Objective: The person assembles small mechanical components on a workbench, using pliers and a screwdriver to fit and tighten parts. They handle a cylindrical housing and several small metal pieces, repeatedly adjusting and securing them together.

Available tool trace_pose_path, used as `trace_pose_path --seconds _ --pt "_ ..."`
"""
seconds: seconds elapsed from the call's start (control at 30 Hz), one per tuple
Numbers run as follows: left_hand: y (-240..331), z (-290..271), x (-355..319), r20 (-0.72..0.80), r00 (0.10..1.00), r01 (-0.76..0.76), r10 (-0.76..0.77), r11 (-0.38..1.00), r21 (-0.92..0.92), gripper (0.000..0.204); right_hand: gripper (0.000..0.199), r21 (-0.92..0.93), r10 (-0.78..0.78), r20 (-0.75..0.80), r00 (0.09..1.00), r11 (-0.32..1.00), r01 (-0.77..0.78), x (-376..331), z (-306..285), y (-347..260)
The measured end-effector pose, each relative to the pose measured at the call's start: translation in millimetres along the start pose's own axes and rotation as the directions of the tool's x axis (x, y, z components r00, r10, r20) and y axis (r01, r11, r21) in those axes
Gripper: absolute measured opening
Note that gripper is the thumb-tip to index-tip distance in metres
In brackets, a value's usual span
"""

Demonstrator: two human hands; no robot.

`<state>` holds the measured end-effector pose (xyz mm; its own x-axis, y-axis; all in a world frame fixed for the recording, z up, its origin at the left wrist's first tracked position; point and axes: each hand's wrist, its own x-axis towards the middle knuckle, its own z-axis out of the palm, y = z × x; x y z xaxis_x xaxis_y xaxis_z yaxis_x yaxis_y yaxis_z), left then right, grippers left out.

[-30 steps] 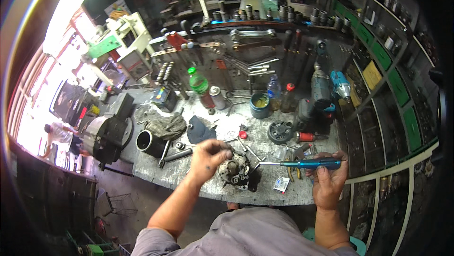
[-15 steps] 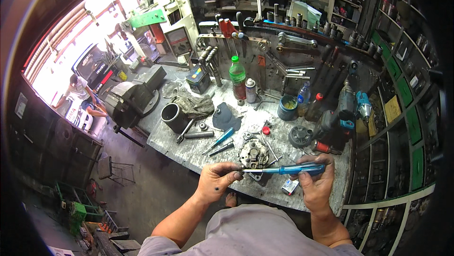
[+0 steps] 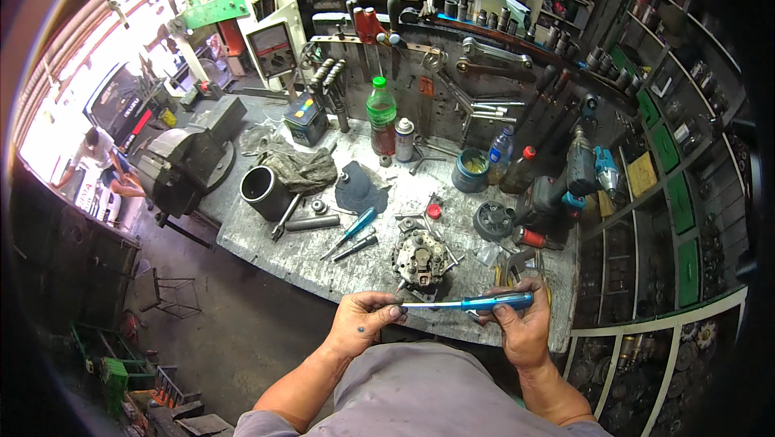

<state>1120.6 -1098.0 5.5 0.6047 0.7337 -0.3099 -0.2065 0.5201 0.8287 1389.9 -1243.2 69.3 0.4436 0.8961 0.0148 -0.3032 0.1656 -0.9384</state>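
R hand point(image 3: 526, 330) is wrapped round the handle of a blue screwdriver point(image 3: 494, 302), held approx. level just on the near side of the round metal part point(image 3: 421, 259), i.e. btwn it and the person's body. L hand point(image 3: 361, 325) is pinched narrow, thumb + forefinger at the tip end of the shaft (a small dark bit shows there; can't tell if it's separate from the tip). Metal part itself sits on the worn bench point(image 3: 266, 247), touched by neither hand. To its L, beyond: 2nd blue-handled screwdriver point(image 3: 361, 223) w/ a dark slim tool point(image 3: 355, 248) just beside; farther L, a wrench point(image 3: 287, 219) and a hollow cylinder point(image 3: 262, 186). Just behind it, a red cap point(image 3: 434, 212); behind + R, a round dark part point(image 3: 494, 220). Well behind, slightly L: green-capped bottle point(image 3: 381, 118) next to a spray can point(image 3: 404, 140).
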Motion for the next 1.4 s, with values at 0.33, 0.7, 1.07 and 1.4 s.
trace_pose_path --seconds 0.33,0.7,1.07,1.4 --pt "23 -7 43 0.14 0.971 -0.227 0.191 0.922 0.315 0.023 0.045 -0.212 -0.045 -0.284 0.958 0.977 -0.017 12 37 -11" --pt "45 1 75 0.17 0.97 -0.225 0.176 0.915 0.334 0.017 0.049 -0.296 -0.156 -0.304 0.94 0.953 0.062 19 55 -22" --pt "33 8 89 0.424 0.722 -0.619 0.547 0.236 0.749 0.032 0.046 -0.84 -0.298 0.345 0.89 0.325 0.434 61 93 -60" --pt "20 4 84 0.38 0.733 -0.575 0.563 0.216 0.789 0.034 0.048 -0.828 -0.165 0.462 0.872 0.274 0.49 83 108 -58"
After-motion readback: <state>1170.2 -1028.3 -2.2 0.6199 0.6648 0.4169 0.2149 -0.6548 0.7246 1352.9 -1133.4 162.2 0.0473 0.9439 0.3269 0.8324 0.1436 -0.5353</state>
